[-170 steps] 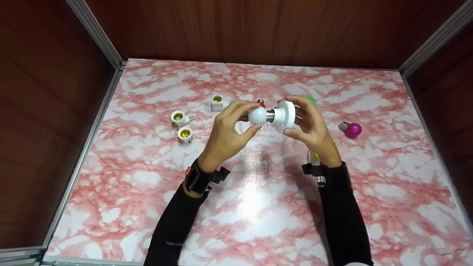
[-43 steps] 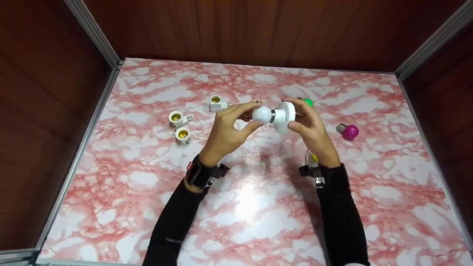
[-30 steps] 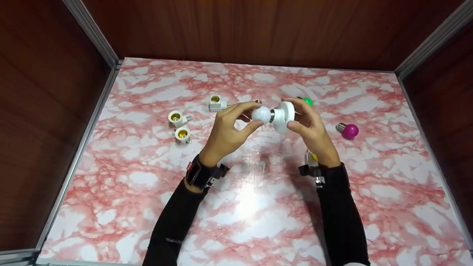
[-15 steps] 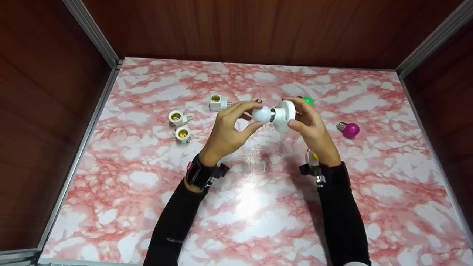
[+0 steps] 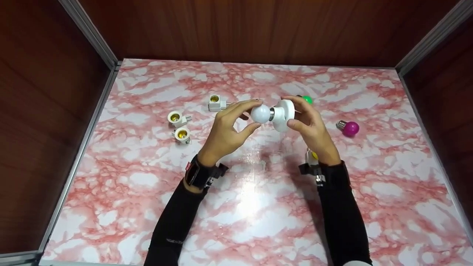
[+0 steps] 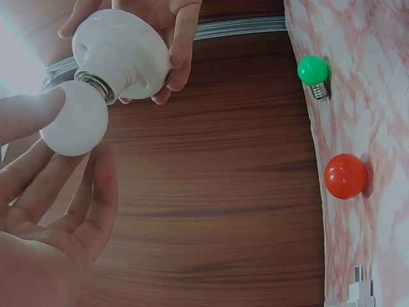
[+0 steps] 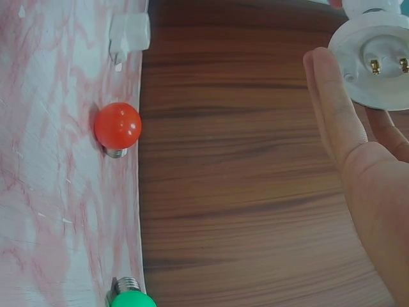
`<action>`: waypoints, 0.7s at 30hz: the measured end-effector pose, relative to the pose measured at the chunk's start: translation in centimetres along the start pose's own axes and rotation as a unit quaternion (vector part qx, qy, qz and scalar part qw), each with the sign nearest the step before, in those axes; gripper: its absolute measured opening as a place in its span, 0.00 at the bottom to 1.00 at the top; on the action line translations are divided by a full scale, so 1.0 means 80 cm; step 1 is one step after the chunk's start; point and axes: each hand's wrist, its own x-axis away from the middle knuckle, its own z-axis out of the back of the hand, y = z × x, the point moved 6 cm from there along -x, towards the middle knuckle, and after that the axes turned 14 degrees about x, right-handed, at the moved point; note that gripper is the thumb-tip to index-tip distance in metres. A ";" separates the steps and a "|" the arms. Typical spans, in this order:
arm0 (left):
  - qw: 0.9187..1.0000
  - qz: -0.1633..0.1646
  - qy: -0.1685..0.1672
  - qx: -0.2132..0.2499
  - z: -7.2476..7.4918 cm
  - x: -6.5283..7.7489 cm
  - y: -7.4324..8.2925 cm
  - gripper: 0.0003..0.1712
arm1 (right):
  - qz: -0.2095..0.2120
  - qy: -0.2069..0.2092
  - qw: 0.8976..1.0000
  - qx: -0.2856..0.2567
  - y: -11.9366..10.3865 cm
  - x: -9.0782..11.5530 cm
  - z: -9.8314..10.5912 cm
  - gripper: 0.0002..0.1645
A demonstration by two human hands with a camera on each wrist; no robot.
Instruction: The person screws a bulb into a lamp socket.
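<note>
In the head view my left hand [image 5: 226, 131] holds a white light bulb [image 5: 260, 113] between thumb and fingers. The bulb's metal screw base [image 6: 96, 85] sits partly inside the neck of a round white lamp holder [image 5: 284, 112], with a narrow band of metal showing. My right hand [image 5: 312, 127] grips this holder by its wide disc, thumb on the near side and fingers at the far side. Both things are held up above the table, bulb to the left. On the holder's back two brass contacts [image 7: 375, 66] show in the right wrist view.
Three plug-in sockets [image 5: 214, 103] stand on the left part of the marbled table [image 5: 140, 207]. A green bulb [image 5: 307, 99], a purple bulb [image 5: 351, 128] and a red bulb [image 6: 346, 176] lie about. Something yellow [image 5: 315, 155] shows beside my right wrist. Wood-grain walls [image 5: 258, 33] enclose the table.
Compared with several seconds ago, the bulb's base is deeper in the lamp holder, with less thread visible. My left hand has come slightly nearer the right. Over the last second little has moved.
</note>
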 end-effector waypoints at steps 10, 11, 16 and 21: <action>0.999 0.027 0.019 0.041 -0.001 0.000 -0.003 0.23 | -0.006 0.016 1.000 0.010 -0.002 0.001 0.001 0.35; 0.998 0.028 0.023 0.043 -0.001 0.000 -0.002 0.23 | -0.005 0.017 1.000 0.014 -0.003 0.001 0.001 0.36; 0.998 0.026 0.037 0.045 -0.001 0.000 -0.001 0.22 | -0.001 0.021 0.999 0.029 -0.006 0.001 0.001 0.40; 0.998 0.018 0.036 0.039 -0.002 -0.001 0.000 0.21 | -0.010 0.022 0.999 0.033 -0.006 0.002 0.001 0.38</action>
